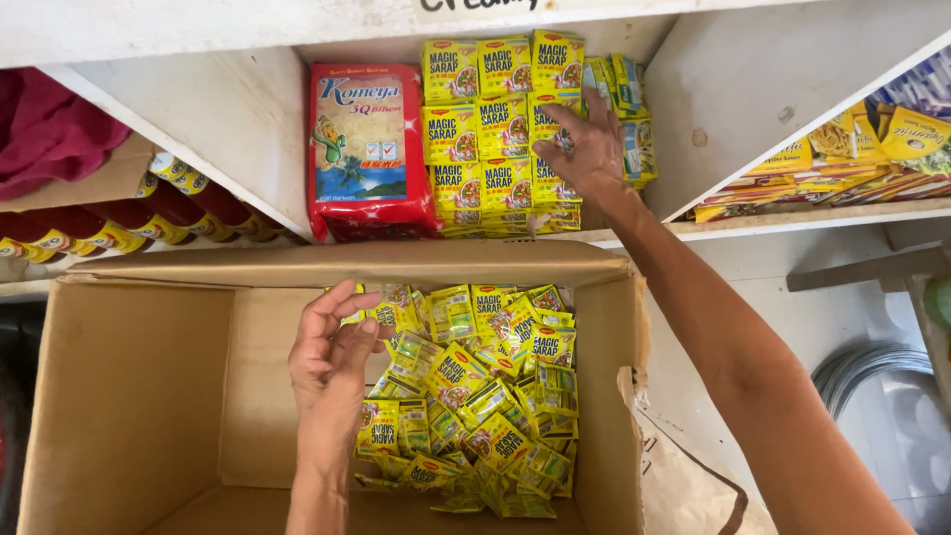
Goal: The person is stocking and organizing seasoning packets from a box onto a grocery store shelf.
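My right hand (586, 149) reaches up to the white shelf and rests with spread fingers on the stacks of yellow seasoning sachets (485, 124) standing there in rows. My left hand (329, 362) is down inside an open cardboard box (139, 396), fingers loosely curled and holding nothing, right beside a heap of loose yellow sachets (475, 406) that fills the box's right half. The fingertips of that hand nearly touch the heap's upper left edge.
A red noodle packet (367, 149) stands left of the stacked sachets. White shelf dividers (233, 129) slant on both sides. Bottles with red and yellow labels (119, 228) lie at the left, and flat yellow packets (842, 163) are piled at the right. A wooden frame (892, 267) is lower right.
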